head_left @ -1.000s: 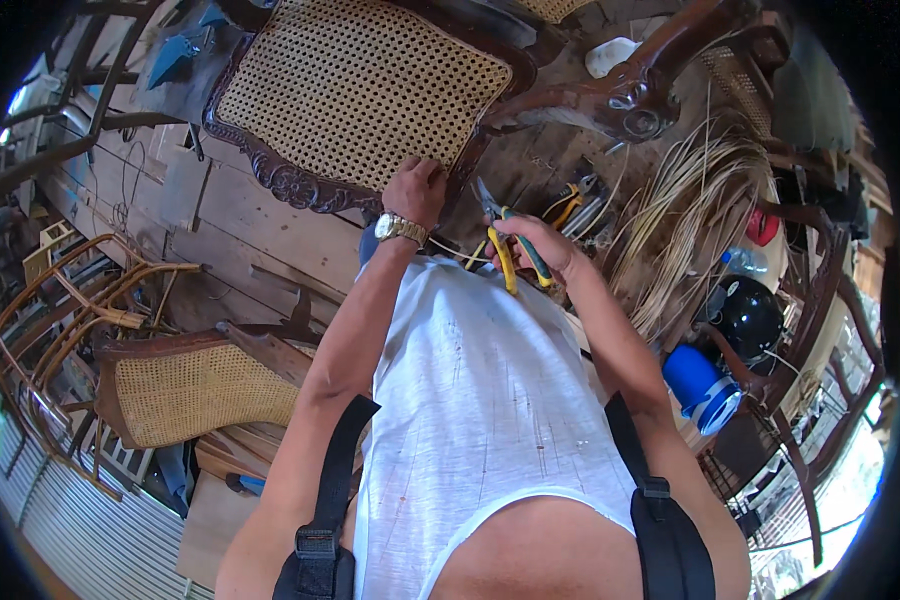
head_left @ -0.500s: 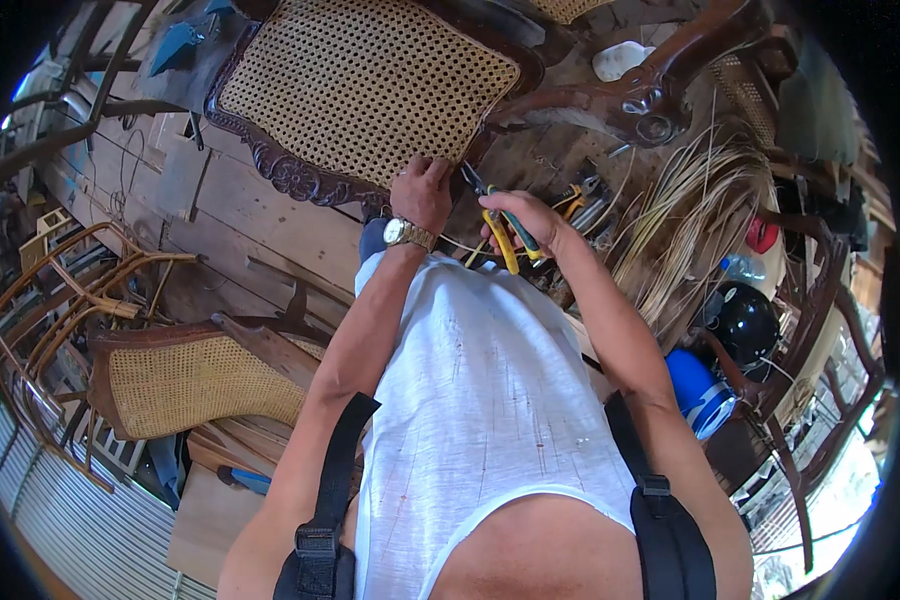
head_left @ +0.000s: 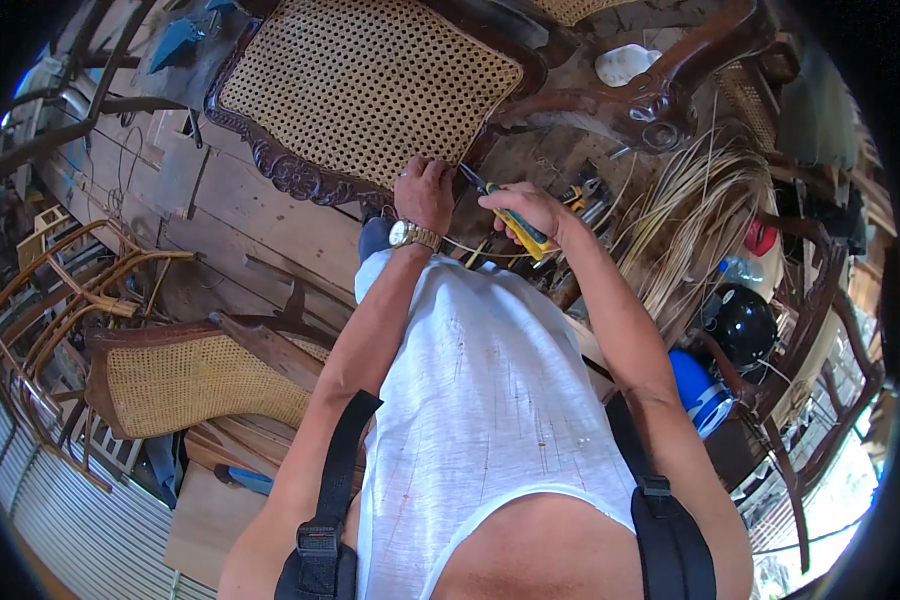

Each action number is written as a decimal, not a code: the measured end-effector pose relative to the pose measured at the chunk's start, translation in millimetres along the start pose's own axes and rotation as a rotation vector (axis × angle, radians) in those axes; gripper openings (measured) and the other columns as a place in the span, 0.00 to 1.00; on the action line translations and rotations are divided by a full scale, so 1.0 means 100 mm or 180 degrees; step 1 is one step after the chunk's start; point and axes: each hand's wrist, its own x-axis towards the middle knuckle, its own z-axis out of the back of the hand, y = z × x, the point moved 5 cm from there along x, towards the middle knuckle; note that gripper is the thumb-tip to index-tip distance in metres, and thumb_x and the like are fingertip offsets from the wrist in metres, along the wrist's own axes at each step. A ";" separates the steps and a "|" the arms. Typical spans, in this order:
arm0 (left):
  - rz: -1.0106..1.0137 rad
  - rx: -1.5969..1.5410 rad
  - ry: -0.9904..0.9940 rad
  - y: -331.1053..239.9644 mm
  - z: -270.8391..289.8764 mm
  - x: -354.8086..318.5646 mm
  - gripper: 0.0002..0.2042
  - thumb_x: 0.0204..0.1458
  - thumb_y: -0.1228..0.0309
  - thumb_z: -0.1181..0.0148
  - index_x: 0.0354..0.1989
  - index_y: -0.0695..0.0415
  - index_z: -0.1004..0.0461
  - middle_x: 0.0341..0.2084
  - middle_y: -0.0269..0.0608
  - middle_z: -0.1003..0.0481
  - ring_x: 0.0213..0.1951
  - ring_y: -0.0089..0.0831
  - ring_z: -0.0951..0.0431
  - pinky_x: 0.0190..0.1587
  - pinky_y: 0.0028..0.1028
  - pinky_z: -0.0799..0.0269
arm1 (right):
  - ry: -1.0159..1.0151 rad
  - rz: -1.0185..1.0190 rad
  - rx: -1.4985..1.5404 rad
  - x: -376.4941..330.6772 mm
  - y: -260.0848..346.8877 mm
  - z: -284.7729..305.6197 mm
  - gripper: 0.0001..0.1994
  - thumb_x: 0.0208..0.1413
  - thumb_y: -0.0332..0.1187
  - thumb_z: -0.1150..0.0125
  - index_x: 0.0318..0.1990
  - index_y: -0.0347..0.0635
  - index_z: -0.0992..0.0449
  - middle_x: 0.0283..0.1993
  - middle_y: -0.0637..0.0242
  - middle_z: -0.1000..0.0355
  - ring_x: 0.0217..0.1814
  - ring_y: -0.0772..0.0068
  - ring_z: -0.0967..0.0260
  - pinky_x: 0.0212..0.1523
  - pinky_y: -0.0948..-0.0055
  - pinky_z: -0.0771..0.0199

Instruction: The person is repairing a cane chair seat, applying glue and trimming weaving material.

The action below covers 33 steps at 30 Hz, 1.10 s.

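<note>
The woven cane seat [head_left: 370, 85] lies in its carved dark wood frame [head_left: 300, 185] before me. At the seat's near right corner my left hand [head_left: 425, 195], with a watch at the wrist, rests with its fingers bent and pressed together. Whatever these fingertips pinch is hidden beneath them. Just right of it, my right hand [head_left: 532, 213] grips long-nose pliers [head_left: 528, 237] with yellow and green handles. The pliers' slim jaws point up and left, near my left fingers and the frame edge; whether they hold a strand is too small to tell.
Loose cane strips [head_left: 685, 225] lie in a heap on the right, beside several hand tools [head_left: 588, 200]. A carved chair leg [head_left: 610, 115] stretches across the upper right. Another caned piece [head_left: 205, 380] and a rattan frame [head_left: 65, 300] are at left; a black helmet [head_left: 745, 325] sits at right.
The pliers' handles, spread apart before, are now squeezed together in my right hand, its fingers closed further round them. My left hand stays at the seat corner.
</note>
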 end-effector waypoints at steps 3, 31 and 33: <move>0.0037 -0.0038 -0.0059 0.01 -0.01 0.00 0.04 0.50 0.67 0.34 0.33 0.51 0.19 0.32 0.42 0.23 0.32 0.47 0.22 0.33 0.43 0.26 | 0.0002 0.0044 -0.0191 0.00 0.05 0.03 0.20 0.53 0.50 0.34 0.36 0.39 0.25 0.29 0.63 0.27 0.23 0.75 0.32 0.24 0.74 0.31; 0.0239 -0.0196 0.0038 0.03 0.00 0.01 0.05 0.51 0.67 0.34 0.33 0.52 0.18 0.31 0.45 0.24 0.33 0.48 0.22 0.34 0.44 0.26 | -0.0041 0.0505 -0.0920 0.06 0.11 0.17 0.17 0.48 0.48 0.30 0.33 0.42 0.19 0.26 0.70 0.27 0.26 0.77 0.33 0.29 0.73 0.33; 0.0222 -0.0228 0.0068 0.04 -0.01 0.02 0.05 0.51 0.66 0.34 0.33 0.51 0.18 0.31 0.45 0.24 0.33 0.48 0.22 0.35 0.43 0.26 | 0.0005 0.0476 -0.0853 0.09 0.10 0.17 0.17 0.47 0.48 0.30 0.33 0.42 0.19 0.26 0.69 0.27 0.25 0.77 0.33 0.28 0.73 0.34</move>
